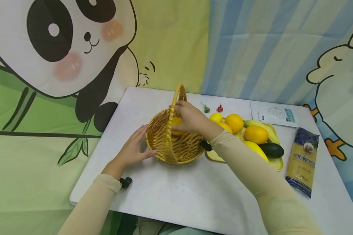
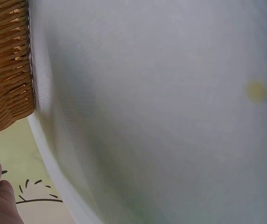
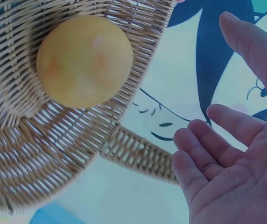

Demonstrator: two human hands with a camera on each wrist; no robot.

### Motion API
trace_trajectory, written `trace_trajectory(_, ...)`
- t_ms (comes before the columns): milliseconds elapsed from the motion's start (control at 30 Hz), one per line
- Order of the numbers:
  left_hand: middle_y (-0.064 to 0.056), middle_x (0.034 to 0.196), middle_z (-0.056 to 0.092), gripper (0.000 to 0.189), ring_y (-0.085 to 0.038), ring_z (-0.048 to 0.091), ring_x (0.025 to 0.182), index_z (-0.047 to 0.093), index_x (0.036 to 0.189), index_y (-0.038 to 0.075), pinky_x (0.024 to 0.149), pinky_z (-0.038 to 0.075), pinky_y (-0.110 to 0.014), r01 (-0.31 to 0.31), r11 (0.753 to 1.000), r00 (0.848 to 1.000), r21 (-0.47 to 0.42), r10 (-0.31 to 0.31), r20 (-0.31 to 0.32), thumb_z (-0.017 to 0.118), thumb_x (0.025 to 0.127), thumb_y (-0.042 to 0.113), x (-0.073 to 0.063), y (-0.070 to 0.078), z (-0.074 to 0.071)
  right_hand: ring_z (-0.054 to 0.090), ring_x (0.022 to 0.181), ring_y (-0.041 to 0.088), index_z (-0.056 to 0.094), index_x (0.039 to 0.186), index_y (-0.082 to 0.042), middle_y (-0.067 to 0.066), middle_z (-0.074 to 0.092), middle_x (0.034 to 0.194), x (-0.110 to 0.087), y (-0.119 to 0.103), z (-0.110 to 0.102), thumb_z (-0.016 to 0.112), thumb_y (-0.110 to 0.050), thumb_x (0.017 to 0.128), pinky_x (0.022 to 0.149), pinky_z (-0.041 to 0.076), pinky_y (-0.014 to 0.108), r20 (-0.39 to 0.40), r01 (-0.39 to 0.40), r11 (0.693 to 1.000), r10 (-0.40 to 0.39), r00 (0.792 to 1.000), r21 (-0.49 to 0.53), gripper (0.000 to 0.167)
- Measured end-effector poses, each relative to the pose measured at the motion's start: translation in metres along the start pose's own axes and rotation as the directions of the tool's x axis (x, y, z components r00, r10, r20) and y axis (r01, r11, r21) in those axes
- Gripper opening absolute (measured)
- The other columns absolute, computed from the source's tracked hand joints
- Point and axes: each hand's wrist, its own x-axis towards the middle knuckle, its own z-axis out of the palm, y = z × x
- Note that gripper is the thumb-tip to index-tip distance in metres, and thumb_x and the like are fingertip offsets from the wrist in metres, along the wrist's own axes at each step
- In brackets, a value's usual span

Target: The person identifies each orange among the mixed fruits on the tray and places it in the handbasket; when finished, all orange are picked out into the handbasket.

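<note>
A round wicker basket with a tall arched handle stands on the white table. Inside it lies a round yellow-orange fruit, partly hidden by the handle in the head view. My left hand rests against the basket's left side, fingers extended along the rim and thumb towards the front. Over the basket is my right hand, reaching in beside the handle. The right wrist view shows its fingers spread and apart from the fruit, holding nothing.
Right of the basket, a yellow tray bears several yellow and orange fruits, a banana and a dark green oval one. Two wrapped candies lie behind. Further right are a white pouch and an "ankara" packet.
</note>
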Motion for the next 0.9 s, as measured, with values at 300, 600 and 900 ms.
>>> trace_trajectory(300,-0.011,0.176,0.020,0.119,-0.032,0.018,0.163,0.020,0.169,0.021,0.129,0.023,-0.064,0.007,1.000,1.000,0.005,-0.007,0.001,0.088,0.078,0.057,0.001,-0.001,-0.001,0.038,0.154,0.031,0.046,0.158,-0.010,0.011,0.039,0.167,-0.025,-0.003,-0.022,0.084,-0.050,0.085,0.128,0.036,0.046,-0.026,-0.003,1.000,0.003,1.000,0.012,0.092)
trace_trajectory(600,-0.008,0.177,0.018,0.119,-0.033,0.017,0.164,0.018,0.169,0.023,0.128,0.023,-0.067,0.024,1.000,1.000,0.011,-0.024,0.005,0.087,0.078,0.060,0.000,-0.004,0.000,0.039,0.153,0.028,0.044,0.160,-0.014,0.008,0.041,0.165,-0.048,0.000,-0.040,0.084,-0.048,0.086,0.127,0.037,0.045,-0.055,-0.008,0.999,0.010,0.998,0.043,0.091)
trace_trajectory(900,-0.010,0.176,0.019,0.118,-0.034,0.018,0.163,0.018,0.169,0.023,0.127,0.024,-0.068,0.008,1.000,1.000,0.018,-0.008,0.005,0.087,0.080,0.057,0.002,-0.004,0.003,0.040,0.151,0.031,0.044,0.160,-0.016,0.008,0.039,0.166,-0.079,0.022,-0.054,0.085,-0.049,0.085,0.124,0.040,0.052,-0.118,-0.056,0.996,0.064,0.991,0.072,0.092)
